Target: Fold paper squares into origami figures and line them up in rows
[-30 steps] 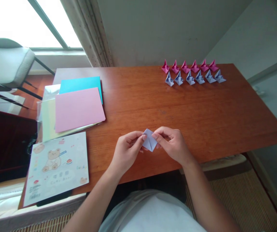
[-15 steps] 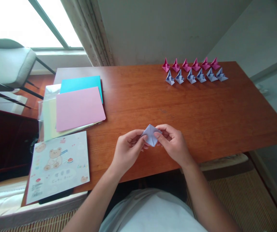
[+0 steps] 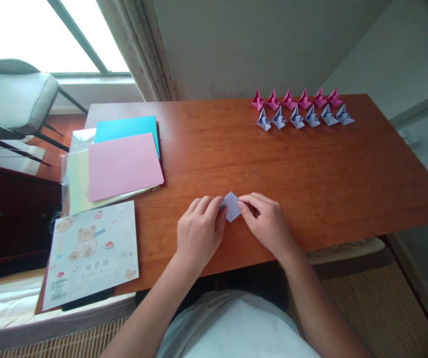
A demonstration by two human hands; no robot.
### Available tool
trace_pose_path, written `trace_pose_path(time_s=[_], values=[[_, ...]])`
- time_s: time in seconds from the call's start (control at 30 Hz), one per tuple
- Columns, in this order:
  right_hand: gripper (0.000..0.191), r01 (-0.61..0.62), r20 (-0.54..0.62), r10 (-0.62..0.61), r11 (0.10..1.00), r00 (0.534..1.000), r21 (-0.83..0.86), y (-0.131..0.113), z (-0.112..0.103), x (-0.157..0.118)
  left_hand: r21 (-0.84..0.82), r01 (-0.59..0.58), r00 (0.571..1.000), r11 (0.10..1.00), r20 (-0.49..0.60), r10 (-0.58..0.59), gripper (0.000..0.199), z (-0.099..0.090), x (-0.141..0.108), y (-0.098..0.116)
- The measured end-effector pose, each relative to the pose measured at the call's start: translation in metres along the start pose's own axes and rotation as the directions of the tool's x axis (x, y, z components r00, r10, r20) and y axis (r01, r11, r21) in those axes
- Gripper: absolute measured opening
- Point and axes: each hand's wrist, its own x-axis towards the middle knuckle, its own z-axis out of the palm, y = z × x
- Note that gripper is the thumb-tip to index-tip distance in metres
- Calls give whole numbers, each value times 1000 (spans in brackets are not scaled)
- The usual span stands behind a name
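Head view: bench (image 3: 214, 154) is the landmark. Folded paper (image 3: 231, 208), pale lilac, is in my fingers over the near side of the bench, around mid-length, one corner pointing at the far edge. Left hand (image 3: 200, 229) has its left corner pinched between thumb and curled fingers, back of the hand up. Right hand (image 3: 267, 221) pinches the right corner, thumb on top; fingertips underneath are hidden. Can't tell how many layers each pinch covers.

Handling, my guess: next to no weight, thin and bendy, a bit stiffer where layers stack. Not slippery, but flaps could slide or spring open if I loosen up. Easy to crush or crease wrong, could tear at a sharp tip. Best hold is a light, flat pinch on opposite side corners, over the stacked layers, middle left free; pressure only along creases.

Rest of bench: pink figures (image 3: 289, 103) in a row by the far edge, right part; lilac figures (image 3: 296, 121) in a row just on the near side of those. Left end of bench: pink sheet (image 3: 124, 166) overlapping blue sheet (image 3: 135, 125) and pale yellow paper (image 3: 77, 184); bear-print sheet (image 3: 98, 256) at the near left corner.
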Motion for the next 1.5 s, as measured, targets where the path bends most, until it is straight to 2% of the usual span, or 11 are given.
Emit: trace_pose_path(time_s=[0.07,0.2,0.3,0.37,0.53,0.77,1.1,1.5], values=[[16,41,-14,-42,994,999,-98,4,2,1,78,-46,999,996,1,46,22,0,1,1],[13,113,-32,-122,972,992,-205,11,5,2,108,-155,987,982,-15,158,30,-1,1,0],[14,150,-25,-160,960,987,-235,13,5,1,82,-311,950,947,60,307,23,-2,0,-3],[15,187,-5,-195,948,981,-256,14,5,-1,64,-375,924,925,99,368,23,-3,-1,-4],[25,309,111,-289,903,951,-300,14,-2,-9,84,-440,894,894,137,427,28,-7,-5,-6],[20,395,197,-352,882,915,-257,17,-14,-15,96,-502,853,859,217,475,29,-10,-9,-15],[18,448,176,-413,846,894,-290,17,-16,-11,64,-488,862,871,193,469,19,-13,-4,-18],[16,253,82,-242,953,967,-168,11,-6,-16,-63,-304,943,951,126,309,18,-9,-1,-13]])
